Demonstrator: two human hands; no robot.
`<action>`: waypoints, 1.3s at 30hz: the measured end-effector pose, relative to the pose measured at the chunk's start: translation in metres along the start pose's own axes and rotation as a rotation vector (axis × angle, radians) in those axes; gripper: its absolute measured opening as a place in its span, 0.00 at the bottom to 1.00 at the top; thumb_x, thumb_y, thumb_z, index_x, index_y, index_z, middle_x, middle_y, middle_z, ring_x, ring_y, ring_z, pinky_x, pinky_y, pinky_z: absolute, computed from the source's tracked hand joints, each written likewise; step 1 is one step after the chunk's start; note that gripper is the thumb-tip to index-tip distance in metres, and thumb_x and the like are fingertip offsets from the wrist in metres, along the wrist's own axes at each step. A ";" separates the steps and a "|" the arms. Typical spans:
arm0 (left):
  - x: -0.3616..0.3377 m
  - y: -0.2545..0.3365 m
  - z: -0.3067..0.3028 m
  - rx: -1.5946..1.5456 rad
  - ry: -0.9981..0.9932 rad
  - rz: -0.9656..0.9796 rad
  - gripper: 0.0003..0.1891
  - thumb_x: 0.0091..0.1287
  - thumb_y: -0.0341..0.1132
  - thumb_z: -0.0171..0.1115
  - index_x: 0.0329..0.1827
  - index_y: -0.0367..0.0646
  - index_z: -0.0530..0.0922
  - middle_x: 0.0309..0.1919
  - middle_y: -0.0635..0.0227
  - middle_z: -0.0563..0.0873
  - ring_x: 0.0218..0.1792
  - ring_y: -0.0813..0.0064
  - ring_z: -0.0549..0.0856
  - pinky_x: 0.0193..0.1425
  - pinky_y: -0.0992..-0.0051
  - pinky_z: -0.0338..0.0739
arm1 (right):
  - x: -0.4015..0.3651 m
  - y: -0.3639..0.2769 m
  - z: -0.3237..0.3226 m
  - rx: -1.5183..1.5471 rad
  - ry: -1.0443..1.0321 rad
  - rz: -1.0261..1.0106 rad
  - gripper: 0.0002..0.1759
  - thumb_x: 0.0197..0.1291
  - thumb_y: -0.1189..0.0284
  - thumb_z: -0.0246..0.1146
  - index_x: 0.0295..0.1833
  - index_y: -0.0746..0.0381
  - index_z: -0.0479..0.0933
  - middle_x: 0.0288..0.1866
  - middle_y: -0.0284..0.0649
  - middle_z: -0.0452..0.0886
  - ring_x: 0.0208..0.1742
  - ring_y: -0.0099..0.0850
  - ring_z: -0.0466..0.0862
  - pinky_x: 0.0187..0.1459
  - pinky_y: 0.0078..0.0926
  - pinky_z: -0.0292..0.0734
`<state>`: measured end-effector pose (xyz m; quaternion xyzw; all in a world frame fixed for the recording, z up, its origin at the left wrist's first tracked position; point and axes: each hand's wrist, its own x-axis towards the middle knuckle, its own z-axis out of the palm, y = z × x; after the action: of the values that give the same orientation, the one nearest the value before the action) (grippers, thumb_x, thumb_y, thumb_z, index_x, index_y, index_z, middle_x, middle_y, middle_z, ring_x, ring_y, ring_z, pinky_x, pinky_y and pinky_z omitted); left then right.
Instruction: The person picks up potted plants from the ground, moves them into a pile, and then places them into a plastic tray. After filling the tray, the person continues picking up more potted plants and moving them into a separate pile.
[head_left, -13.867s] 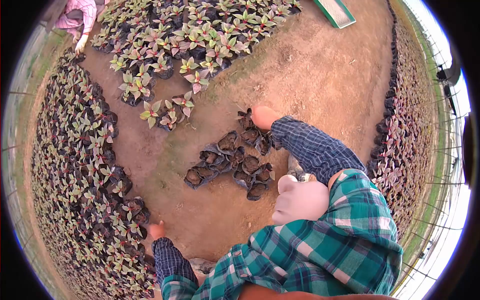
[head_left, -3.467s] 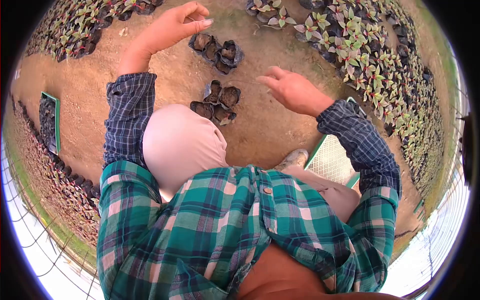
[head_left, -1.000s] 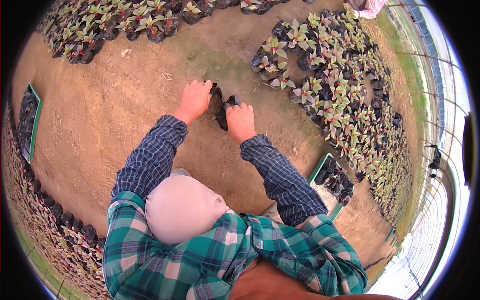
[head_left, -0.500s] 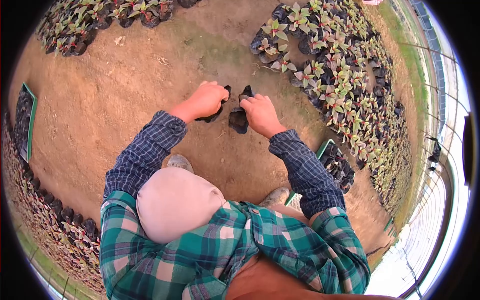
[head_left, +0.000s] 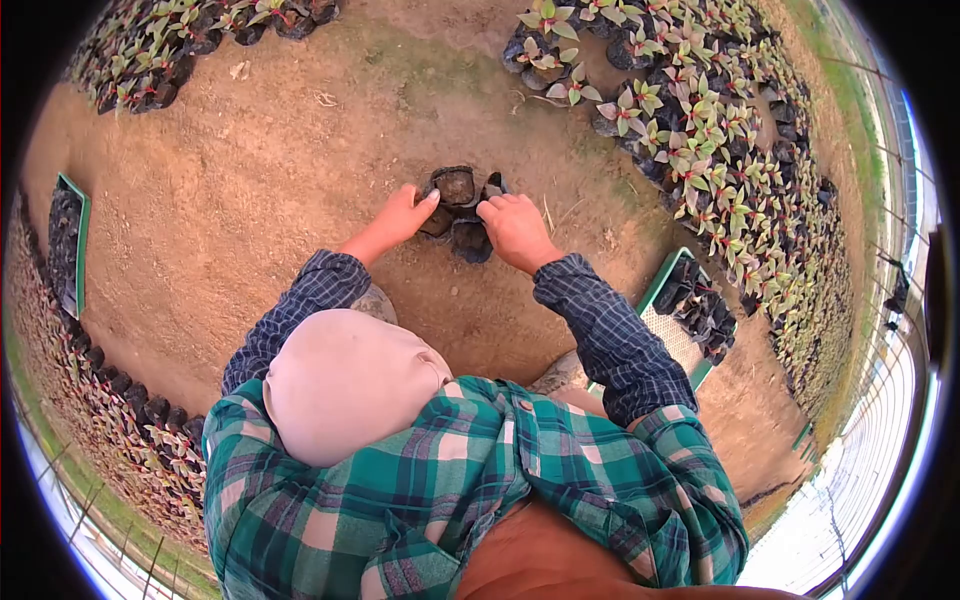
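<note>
A cluster of black plastic nursery bags stands on the bare soil in front of me. My left hand (head_left: 402,216) is at the left of the cluster, its thumb and fingers pinching the rim of a bag (head_left: 437,224). Touching that one is a squarish open bag (head_left: 455,183) with brown soil showing inside. My right hand (head_left: 517,230) has its fingers curled around the edge of another bag (head_left: 494,186), mostly hidden by the hand. A further dark bag (head_left: 471,241) sits between my hands, nearest to me.
Bagged seedlings (head_left: 700,150) crowd the right side, with more seedlings (head_left: 150,55) at the upper left and lower left. A green-rimmed crate (head_left: 655,283) holding black bags is by my right arm. Another green-edged crate (head_left: 82,245) lies far left. Brown soil ground (head_left: 240,180) lies between.
My left hand has brought its bags right, against those by my right hand. Its thumb now points up along the rim. The right hand has barely moved.
</note>
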<state>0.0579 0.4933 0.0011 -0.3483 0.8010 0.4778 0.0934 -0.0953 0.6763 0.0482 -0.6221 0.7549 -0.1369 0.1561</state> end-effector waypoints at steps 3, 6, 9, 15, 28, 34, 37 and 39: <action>-0.004 0.003 0.011 0.053 0.061 -0.019 0.30 0.71 0.58 0.50 0.39 0.32 0.74 0.35 0.45 0.80 0.40 0.50 0.81 0.44 0.59 0.73 | -0.001 -0.003 0.006 0.006 -0.039 -0.031 0.06 0.53 0.74 0.58 0.38 0.59 0.73 0.36 0.40 0.77 0.44 0.38 0.78 0.43 0.37 0.71; -0.001 0.008 0.005 -0.023 -0.003 -0.061 0.33 0.70 0.61 0.48 0.42 0.30 0.74 0.43 0.37 0.78 0.47 0.42 0.77 0.51 0.53 0.71 | -0.001 -0.012 0.005 -0.006 0.072 0.031 0.07 0.54 0.75 0.57 0.40 0.60 0.72 0.40 0.42 0.76 0.45 0.39 0.78 0.43 0.37 0.71; -0.003 0.004 0.019 0.119 0.115 -0.004 0.33 0.72 0.60 0.45 0.41 0.29 0.74 0.41 0.36 0.79 0.48 0.39 0.77 0.51 0.53 0.70 | 0.004 -0.016 -0.002 0.005 0.192 -0.115 0.22 0.56 0.76 0.57 0.59 0.58 0.72 0.46 0.43 0.71 0.47 0.41 0.77 0.49 0.37 0.75; 0.017 -0.033 0.030 -0.203 0.009 0.032 0.30 0.73 0.55 0.46 0.38 0.28 0.76 0.36 0.39 0.82 0.40 0.42 0.81 0.45 0.54 0.74 | 0.013 -0.014 0.009 0.010 -0.051 -0.168 0.11 0.55 0.72 0.59 0.45 0.59 0.75 0.42 0.44 0.73 0.41 0.42 0.79 0.39 0.39 0.78; -0.003 0.000 -0.020 -0.702 -0.254 -0.260 0.24 0.74 0.56 0.47 0.49 0.41 0.74 0.37 0.66 0.79 0.39 0.74 0.80 0.39 0.72 0.77 | -0.114 0.046 -0.083 0.299 -0.134 0.025 0.10 0.53 0.78 0.59 0.43 0.66 0.73 0.45 0.50 0.75 0.47 0.49 0.80 0.46 0.42 0.78; -0.004 -0.029 -0.023 -0.558 -0.156 -0.258 0.20 0.74 0.52 0.50 0.47 0.42 0.74 0.31 0.69 0.80 0.31 0.77 0.80 0.35 0.77 0.77 | -0.290 0.066 -0.142 0.105 -0.172 0.604 0.12 0.50 0.83 0.58 0.43 0.68 0.72 0.45 0.51 0.75 0.47 0.52 0.80 0.46 0.44 0.76; -0.008 -0.044 -0.027 -0.541 -0.166 -0.284 0.18 0.74 0.50 0.50 0.45 0.42 0.75 0.30 0.70 0.80 0.29 0.78 0.81 0.33 0.77 0.77 | -0.354 0.070 -0.125 0.073 -0.056 0.857 0.10 0.50 0.84 0.58 0.41 0.67 0.72 0.42 0.52 0.75 0.46 0.53 0.79 0.46 0.45 0.76; -0.017 -0.041 -0.033 -0.464 -0.163 -0.292 0.18 0.74 0.50 0.51 0.45 0.42 0.75 0.30 0.70 0.81 0.30 0.78 0.81 0.32 0.78 0.77 | -0.386 0.078 -0.095 0.064 0.043 0.969 0.09 0.51 0.83 0.58 0.40 0.66 0.73 0.40 0.52 0.75 0.45 0.54 0.79 0.45 0.46 0.75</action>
<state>0.1033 0.4611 -0.0021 -0.4325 0.6014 0.6563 0.1433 -0.1351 1.0711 0.1295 -0.1910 0.9561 -0.0847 0.2054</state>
